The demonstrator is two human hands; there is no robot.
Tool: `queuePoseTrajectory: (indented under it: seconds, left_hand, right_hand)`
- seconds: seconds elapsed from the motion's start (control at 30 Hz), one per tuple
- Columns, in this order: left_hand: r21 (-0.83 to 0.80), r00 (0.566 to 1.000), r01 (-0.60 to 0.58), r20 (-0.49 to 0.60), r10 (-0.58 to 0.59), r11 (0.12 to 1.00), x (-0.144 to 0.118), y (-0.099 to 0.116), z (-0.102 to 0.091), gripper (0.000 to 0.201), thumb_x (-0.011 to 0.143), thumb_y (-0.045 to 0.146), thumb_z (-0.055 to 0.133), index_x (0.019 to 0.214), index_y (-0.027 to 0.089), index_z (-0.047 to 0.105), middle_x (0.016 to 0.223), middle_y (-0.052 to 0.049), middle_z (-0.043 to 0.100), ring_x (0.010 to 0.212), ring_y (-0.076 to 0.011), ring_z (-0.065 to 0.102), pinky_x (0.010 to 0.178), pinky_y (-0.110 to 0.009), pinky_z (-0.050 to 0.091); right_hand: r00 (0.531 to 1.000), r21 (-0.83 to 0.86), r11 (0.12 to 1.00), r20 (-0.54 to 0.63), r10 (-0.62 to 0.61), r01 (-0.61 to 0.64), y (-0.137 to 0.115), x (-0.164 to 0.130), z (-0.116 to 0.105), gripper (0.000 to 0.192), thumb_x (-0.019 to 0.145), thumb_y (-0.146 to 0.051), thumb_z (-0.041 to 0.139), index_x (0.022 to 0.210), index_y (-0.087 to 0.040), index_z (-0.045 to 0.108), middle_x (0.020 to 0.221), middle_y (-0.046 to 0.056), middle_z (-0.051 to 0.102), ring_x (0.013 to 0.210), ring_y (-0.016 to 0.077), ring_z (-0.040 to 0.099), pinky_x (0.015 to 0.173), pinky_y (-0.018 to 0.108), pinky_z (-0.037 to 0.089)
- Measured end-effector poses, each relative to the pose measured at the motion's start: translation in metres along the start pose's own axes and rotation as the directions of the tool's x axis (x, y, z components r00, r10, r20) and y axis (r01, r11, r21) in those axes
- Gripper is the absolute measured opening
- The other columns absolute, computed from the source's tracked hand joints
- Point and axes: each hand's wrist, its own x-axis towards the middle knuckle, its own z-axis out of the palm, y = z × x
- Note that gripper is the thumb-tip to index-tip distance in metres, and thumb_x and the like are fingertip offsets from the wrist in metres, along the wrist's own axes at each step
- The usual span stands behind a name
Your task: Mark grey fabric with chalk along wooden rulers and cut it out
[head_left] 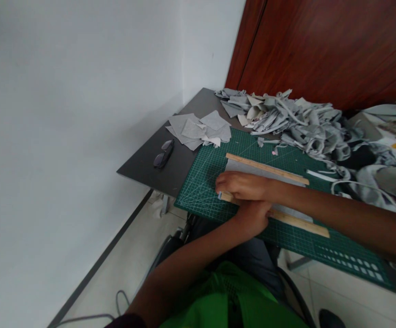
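Observation:
On the green cutting mat (198,182) lies a piece of grey cloth (240,166) between two wooden rulers, the far ruler (268,168) and the near ruler (300,223). My right hand (240,184) is closed in a fist above the left end of the near ruler. Whatever it grips is hidden, though a small bluish bit shows below the fingers. Crossed under my right forearm, my left hand (254,218) rests at the middle of the near ruler. Its fingers are mostly hidden.
Several grey cloth pieces (201,130) lie at the mat's far left corner. Dark glasses (164,154) sit on the grey table (143,171). A large heap of cloth scraps (286,116) fills the back and right. A white box (368,123) stands far right, walls behind.

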Motion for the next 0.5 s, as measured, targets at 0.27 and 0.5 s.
queuePoseTrajectory:
  seconds: [0.27, 0.5]
  left_hand:
    - [-0.056, 1.0, -0.027, 0.01, 0.028, 0.998, -0.001, 0.0005, -0.0006, 0.033, 0.09, 0.008, 0.056, 0.117, 0.015, 0.073, 0.126, -0.012, 0.074, 0.118, -0.0282, 0.068, 0.105, -0.04, 0.054]
    - [0.01, 0.998, -0.016, 0.066, 0.015, 1.0, 0.0004, 0.0016, -0.0059, 0.016, 0.085, 0.008, 0.059, 0.079, 0.013, 0.074, 0.087, -0.011, 0.075, 0.088, -0.026, 0.069, 0.084, -0.04, 0.057]
  right_hand:
    - [1.0, 0.062, 0.998, 0.001, -0.012, 0.012, 0.0001, -0.0007, 0.0049, 0.026, 0.085, 0.003, 0.047, 0.086, -0.018, 0.062, 0.088, 0.006, 0.063, 0.088, 0.0225, 0.056, 0.083, 0.035, 0.044]
    - [0.991, -0.044, 0.995, -0.105, 0.084, -0.088, 0.008, -0.0079, 0.0034, 0.038, 0.082, 0.007, 0.045, 0.1, -0.017, 0.069, 0.107, 0.011, 0.063, 0.101, 0.0239, 0.058, 0.089, 0.037, 0.046]
